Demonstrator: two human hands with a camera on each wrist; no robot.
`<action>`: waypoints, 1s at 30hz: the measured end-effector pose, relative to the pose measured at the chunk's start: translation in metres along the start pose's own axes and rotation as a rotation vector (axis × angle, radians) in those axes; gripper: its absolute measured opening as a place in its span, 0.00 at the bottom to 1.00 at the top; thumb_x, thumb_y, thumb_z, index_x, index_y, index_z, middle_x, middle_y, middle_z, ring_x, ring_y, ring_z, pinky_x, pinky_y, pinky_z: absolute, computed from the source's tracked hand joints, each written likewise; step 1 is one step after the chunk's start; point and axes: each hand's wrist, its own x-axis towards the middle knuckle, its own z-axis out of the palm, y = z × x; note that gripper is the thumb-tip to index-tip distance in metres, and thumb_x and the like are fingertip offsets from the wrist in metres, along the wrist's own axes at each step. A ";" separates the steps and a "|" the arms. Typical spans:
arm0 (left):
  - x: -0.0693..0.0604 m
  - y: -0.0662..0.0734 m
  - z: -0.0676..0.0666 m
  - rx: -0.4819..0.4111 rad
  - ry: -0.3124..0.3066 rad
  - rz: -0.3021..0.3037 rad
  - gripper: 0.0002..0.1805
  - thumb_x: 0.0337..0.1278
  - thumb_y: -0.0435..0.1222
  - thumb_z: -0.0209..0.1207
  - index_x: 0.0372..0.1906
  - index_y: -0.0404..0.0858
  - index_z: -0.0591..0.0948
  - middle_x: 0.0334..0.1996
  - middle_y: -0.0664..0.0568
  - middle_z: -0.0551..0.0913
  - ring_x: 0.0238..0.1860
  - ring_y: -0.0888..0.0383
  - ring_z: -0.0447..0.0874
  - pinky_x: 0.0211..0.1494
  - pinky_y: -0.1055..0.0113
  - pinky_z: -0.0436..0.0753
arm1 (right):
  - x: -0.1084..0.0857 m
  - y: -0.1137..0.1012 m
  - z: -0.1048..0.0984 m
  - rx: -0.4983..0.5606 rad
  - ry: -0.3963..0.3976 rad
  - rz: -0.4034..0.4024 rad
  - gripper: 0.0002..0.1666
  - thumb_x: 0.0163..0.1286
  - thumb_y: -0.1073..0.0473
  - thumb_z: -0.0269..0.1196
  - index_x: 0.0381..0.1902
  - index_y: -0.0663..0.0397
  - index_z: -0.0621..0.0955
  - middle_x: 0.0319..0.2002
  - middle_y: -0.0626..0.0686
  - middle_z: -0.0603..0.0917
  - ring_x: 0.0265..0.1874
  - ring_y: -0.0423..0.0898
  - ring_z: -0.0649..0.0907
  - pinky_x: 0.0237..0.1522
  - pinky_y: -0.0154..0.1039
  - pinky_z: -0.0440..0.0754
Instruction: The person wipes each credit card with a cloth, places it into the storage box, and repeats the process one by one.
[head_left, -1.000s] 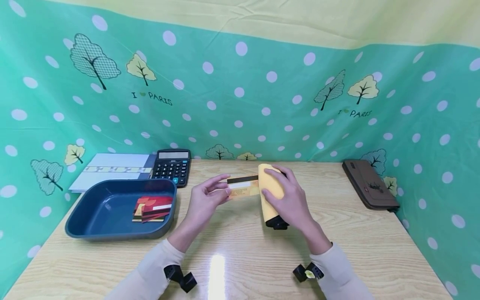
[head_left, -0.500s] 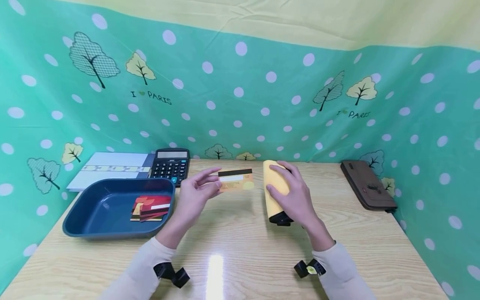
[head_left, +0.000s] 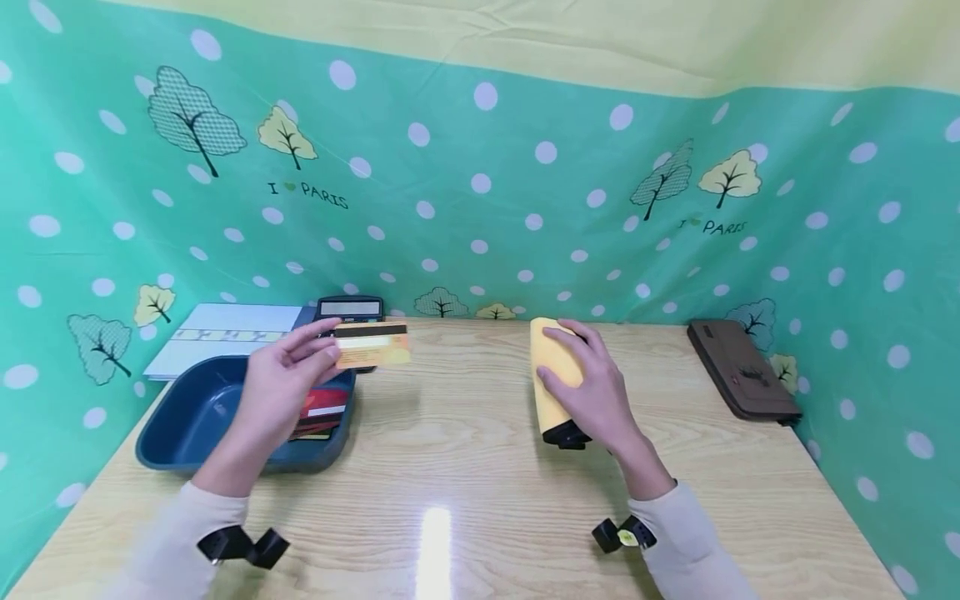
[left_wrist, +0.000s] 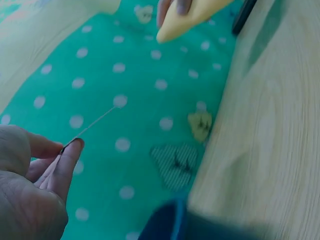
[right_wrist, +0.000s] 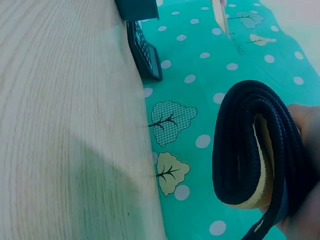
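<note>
My left hand pinches a yellow bank card by its left end, thumb against fingers. The card's black stripe faces the head camera; in the left wrist view the card appears edge-on. It is held up in front of the calculator and beyond the blue basin. More bank cards, red and yellow, lie in the basin, partly hidden by my left forearm. My right hand grips a yellow roll with black edging. Its end shows several wound layers in the right wrist view.
A black calculator stands behind the basin, beside a white and blue folder. At the far right of the wooden table lies a brown zipped case. A green polka-dot curtain encloses the back and sides.
The card has come away from the yellow roll, and my left hand has carried it left to the basin's right side. My right hand moved slightly right with the roll, then stayed nearly still.
</note>
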 end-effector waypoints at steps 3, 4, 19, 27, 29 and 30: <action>0.000 0.001 -0.020 0.019 0.025 -0.024 0.28 0.68 0.35 0.65 0.71 0.37 0.76 0.43 0.60 0.88 0.40 0.69 0.90 0.47 0.76 0.89 | 0.000 0.001 -0.002 -0.001 0.004 0.000 0.32 0.66 0.57 0.73 0.67 0.43 0.80 0.72 0.51 0.73 0.66 0.56 0.78 0.48 0.52 0.82; 0.000 0.000 -0.026 0.040 0.034 -0.032 0.28 0.69 0.36 0.65 0.71 0.37 0.76 0.42 0.62 0.88 0.40 0.70 0.90 0.46 0.76 0.89 | 0.000 0.002 -0.002 -0.002 0.002 -0.001 0.32 0.66 0.57 0.73 0.67 0.43 0.80 0.72 0.51 0.73 0.67 0.56 0.78 0.49 0.52 0.82; 0.000 -0.031 -0.097 0.388 0.009 -0.143 0.30 0.76 0.40 0.58 0.75 0.31 0.68 0.39 0.76 0.86 0.42 0.77 0.87 0.45 0.76 0.89 | 0.002 0.003 -0.005 0.008 0.007 0.014 0.32 0.66 0.58 0.73 0.67 0.43 0.80 0.72 0.51 0.73 0.66 0.57 0.78 0.51 0.54 0.81; 0.006 -0.044 -0.112 0.420 -0.075 -0.221 0.30 0.78 0.40 0.55 0.76 0.31 0.66 0.38 0.78 0.84 0.43 0.77 0.86 0.50 0.72 0.90 | 0.001 0.005 -0.005 0.009 0.002 0.028 0.32 0.66 0.57 0.72 0.68 0.42 0.79 0.73 0.50 0.72 0.65 0.57 0.79 0.48 0.50 0.81; 0.008 -0.047 -0.114 0.416 -0.089 -0.225 0.30 0.79 0.39 0.54 0.77 0.31 0.65 0.39 0.79 0.84 0.43 0.78 0.86 0.51 0.71 0.90 | 0.001 0.005 -0.005 0.007 0.003 0.034 0.32 0.66 0.57 0.72 0.68 0.42 0.79 0.73 0.50 0.72 0.65 0.57 0.79 0.48 0.50 0.80; 0.008 -0.048 -0.115 0.414 -0.096 -0.225 0.30 0.79 0.38 0.54 0.77 0.31 0.65 0.39 0.78 0.84 0.43 0.78 0.86 0.52 0.71 0.90 | 0.001 0.005 -0.005 0.008 0.002 0.038 0.32 0.66 0.57 0.72 0.68 0.41 0.79 0.73 0.50 0.72 0.65 0.57 0.79 0.48 0.49 0.80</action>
